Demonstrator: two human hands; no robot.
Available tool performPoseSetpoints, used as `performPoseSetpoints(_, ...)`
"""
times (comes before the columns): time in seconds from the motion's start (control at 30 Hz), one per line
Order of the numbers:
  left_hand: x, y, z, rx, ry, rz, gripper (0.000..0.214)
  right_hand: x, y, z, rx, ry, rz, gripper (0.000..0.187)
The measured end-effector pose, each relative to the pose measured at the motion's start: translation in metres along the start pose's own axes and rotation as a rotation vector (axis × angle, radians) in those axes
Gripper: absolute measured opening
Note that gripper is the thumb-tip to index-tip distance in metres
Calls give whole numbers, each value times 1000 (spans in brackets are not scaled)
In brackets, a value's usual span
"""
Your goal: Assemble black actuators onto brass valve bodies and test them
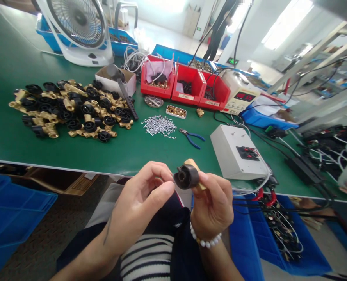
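Note:
Above my lap, my right hand (212,203) grips a brass valve fitting with a black plastic cap (186,176), thumb and fingers closed round its brass body. The cap's round, ribbed opening faces left. My left hand (145,199) is beside the cap, thumb and forefinger drawn together at its left edge; whatever they pinch is too small or hidden. Beyond the hands, a pile of thin metal clip pins (158,125) lies on the green table (126,154). To its right are blue-handled pliers (192,137).
Many similar brass fittings (73,107) are heaped at left, below a white fan (82,31). Red parts bins (187,95) stand behind a small tray of brass parts (176,111). A grey switch box (234,152) with cables is at right. A person (220,29) stands in the background.

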State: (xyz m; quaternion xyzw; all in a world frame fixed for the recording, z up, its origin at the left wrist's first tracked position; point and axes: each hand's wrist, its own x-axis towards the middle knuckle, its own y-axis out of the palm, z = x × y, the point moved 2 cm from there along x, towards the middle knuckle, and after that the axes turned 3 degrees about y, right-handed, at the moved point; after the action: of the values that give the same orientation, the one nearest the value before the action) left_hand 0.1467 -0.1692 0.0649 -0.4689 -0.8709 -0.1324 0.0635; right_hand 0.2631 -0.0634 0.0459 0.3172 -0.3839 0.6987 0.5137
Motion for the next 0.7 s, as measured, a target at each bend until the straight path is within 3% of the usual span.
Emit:
performPoseSetpoints(0.1,-1,-2,-4,114,60,-53,4,3,-3,-2,-41,-53,8,52)
performPoseSetpoints(0.23,-3,-3,-6,236,84,23,8,6,-3,2,-51,-78,1,53)
performPoseSetpoints(0.53,0,-8,-1,286,59,98,14,9,-2,4,-55,-92,19,43)
performPoseSetpoints(0.7,3,-7,1,239,30,124,10,8,-3,5,-49,-84,22,47)
